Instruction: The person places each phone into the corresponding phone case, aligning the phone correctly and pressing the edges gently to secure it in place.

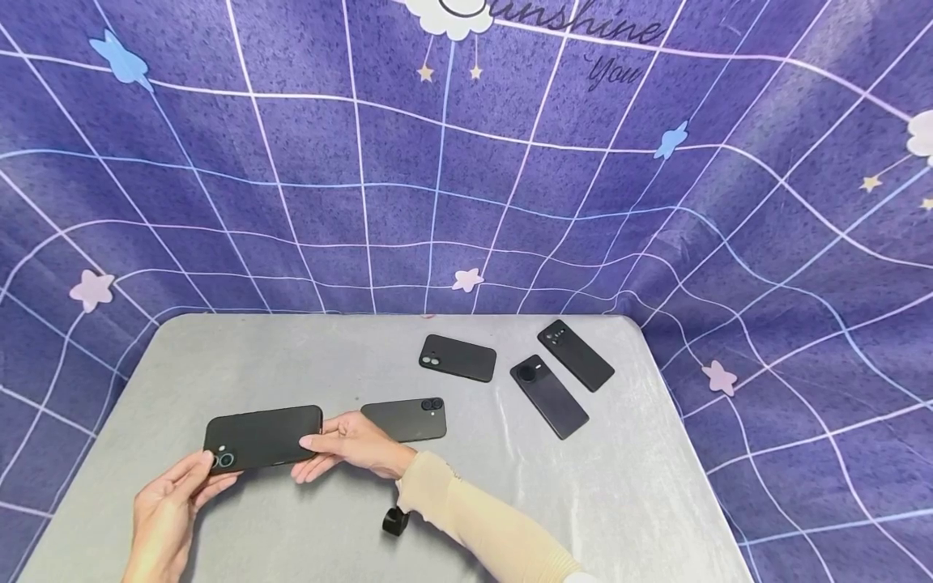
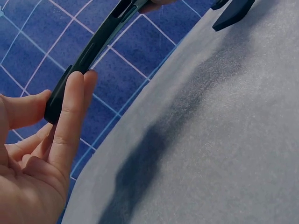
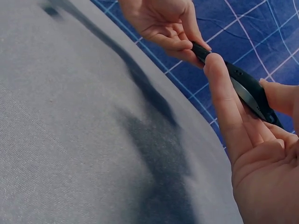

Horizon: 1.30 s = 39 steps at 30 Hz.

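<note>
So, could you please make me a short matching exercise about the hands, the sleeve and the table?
1. Left hand
2. Right hand
3. Sleeve
4. Table

A. Grey
B. Grips the held phone at the end away from its camera lenses
C. Pale beige
D. Grips the held phone at its camera end

Pairs: 1-D, 2-B, 3-C, 4-A

"Sunshine" (image 1: 576,20) probably, "You" (image 1: 615,71), on purple cloth (image 1: 397,210)
</note>
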Tool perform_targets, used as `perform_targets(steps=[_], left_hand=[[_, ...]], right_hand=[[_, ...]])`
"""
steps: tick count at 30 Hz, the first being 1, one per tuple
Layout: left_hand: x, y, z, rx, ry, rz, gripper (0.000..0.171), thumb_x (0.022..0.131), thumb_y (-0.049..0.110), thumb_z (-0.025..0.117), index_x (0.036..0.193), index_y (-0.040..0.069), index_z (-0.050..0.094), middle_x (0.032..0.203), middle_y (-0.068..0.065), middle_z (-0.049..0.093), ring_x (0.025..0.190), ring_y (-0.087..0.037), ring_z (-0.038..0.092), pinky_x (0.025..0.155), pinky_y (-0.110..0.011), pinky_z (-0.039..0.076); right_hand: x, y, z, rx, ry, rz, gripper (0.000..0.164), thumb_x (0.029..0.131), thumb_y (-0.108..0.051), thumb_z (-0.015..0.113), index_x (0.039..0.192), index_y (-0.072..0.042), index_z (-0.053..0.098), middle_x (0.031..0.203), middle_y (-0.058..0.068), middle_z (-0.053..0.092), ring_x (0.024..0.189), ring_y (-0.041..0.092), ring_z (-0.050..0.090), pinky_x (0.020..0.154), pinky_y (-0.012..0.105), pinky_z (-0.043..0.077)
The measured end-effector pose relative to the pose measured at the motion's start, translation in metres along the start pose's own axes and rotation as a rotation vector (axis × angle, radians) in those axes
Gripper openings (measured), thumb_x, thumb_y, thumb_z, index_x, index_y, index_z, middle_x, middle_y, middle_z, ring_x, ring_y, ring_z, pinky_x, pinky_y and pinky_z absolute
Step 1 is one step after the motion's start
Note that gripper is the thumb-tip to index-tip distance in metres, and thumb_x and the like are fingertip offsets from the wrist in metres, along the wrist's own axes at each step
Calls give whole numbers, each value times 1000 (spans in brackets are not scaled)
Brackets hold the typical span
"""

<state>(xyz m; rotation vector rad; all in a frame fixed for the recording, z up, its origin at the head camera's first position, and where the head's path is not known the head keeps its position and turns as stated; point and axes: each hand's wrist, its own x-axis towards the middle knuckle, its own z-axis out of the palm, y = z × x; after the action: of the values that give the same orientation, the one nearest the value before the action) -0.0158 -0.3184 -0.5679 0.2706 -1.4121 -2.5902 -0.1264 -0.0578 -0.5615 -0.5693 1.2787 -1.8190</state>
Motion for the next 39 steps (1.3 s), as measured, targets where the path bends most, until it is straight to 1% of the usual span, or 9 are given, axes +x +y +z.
perform_targets(steps=[7, 10, 12, 14, 16, 19, 22, 30, 39], left_hand=[[0, 1, 0, 14, 10, -16, 31, 108, -11, 51, 103, 1, 79, 102, -9, 80, 81, -23, 81, 78, -33, 65], [1, 1, -1, -1, -7, -8, 32, 108, -12, 50, 105, 0, 79, 103, -10, 80, 82, -24, 81, 78, -34, 65], [1, 1, -1, -2, -22, -3, 33, 108, -13, 48, 105, 0, 79, 103, -10, 80, 83, -24, 81, 78, -34, 65], [1, 1, -2, -7, -33, -6, 34, 108, -13, 48, 106, 0, 79, 104, -10, 80, 84, -24, 81, 79, -34, 65], [0, 0, -3, -13, -37, -12, 35, 109, -13, 47, 107, 0, 80, 105, -10, 79, 85, -24, 81, 79, -33, 65], [0, 0, -3, -31, -28, -25, 35, 109, -12, 47, 107, 1, 80, 106, -8, 79, 86, -23, 81, 81, -33, 65], [0, -1, -2, -31, -18, -24, 34, 109, -12, 48, 106, 1, 80, 106, -8, 79, 86, -22, 81, 81, -32, 65], [0, -1, -2, -28, -20, 7, 34, 108, -12, 48, 108, 1, 80, 105, -8, 78, 84, -23, 81, 80, -33, 65], [-1, -2, -4, -41, -86, 52, 34, 109, -13, 44, 111, -3, 77, 104, -13, 79, 87, -26, 81, 80, -34, 65]], right_hand=[[0, -1, 0, -4, -5, 7, 26, 111, -8, 59, 120, 16, 65, 97, 33, 76, 82, 19, 80, 100, 73, 47], [-1, -1, -1, -17, -8, 17, 26, 111, -8, 60, 120, 16, 64, 98, 33, 76, 93, 39, 80, 101, 72, 48], [-1, -2, -1, -21, -14, 26, 26, 111, -6, 59, 121, 17, 64, 98, 33, 76, 102, 54, 73, 102, 71, 49], [-2, -3, -1, -31, -20, 33, 25, 110, -5, 59, 122, 16, 64, 98, 32, 76, 107, 61, 67, 102, 69, 50], [-2, -4, -1, -41, -25, 33, 25, 110, -5, 60, 121, 17, 64, 97, 31, 77, 103, 54, 73, 102, 69, 50], [-1, -6, 0, -55, -26, 24, 25, 110, -6, 60, 120, 17, 64, 96, 29, 78, 91, 33, 81, 101, 68, 51], [-1, -6, 1, -55, -19, 15, 25, 110, -5, 59, 119, 18, 64, 95, 28, 78, 82, 19, 81, 100, 69, 51], [-1, -4, 2, -55, -11, -20, 29, 111, -7, 59, 120, 21, 62, 96, 31, 77, 79, 17, 80, 97, 74, 49], [1, 0, 3, -50, 30, -35, 28, 110, -9, 60, 121, 17, 64, 92, 24, 79, 77, 18, 78, 95, 75, 49]])
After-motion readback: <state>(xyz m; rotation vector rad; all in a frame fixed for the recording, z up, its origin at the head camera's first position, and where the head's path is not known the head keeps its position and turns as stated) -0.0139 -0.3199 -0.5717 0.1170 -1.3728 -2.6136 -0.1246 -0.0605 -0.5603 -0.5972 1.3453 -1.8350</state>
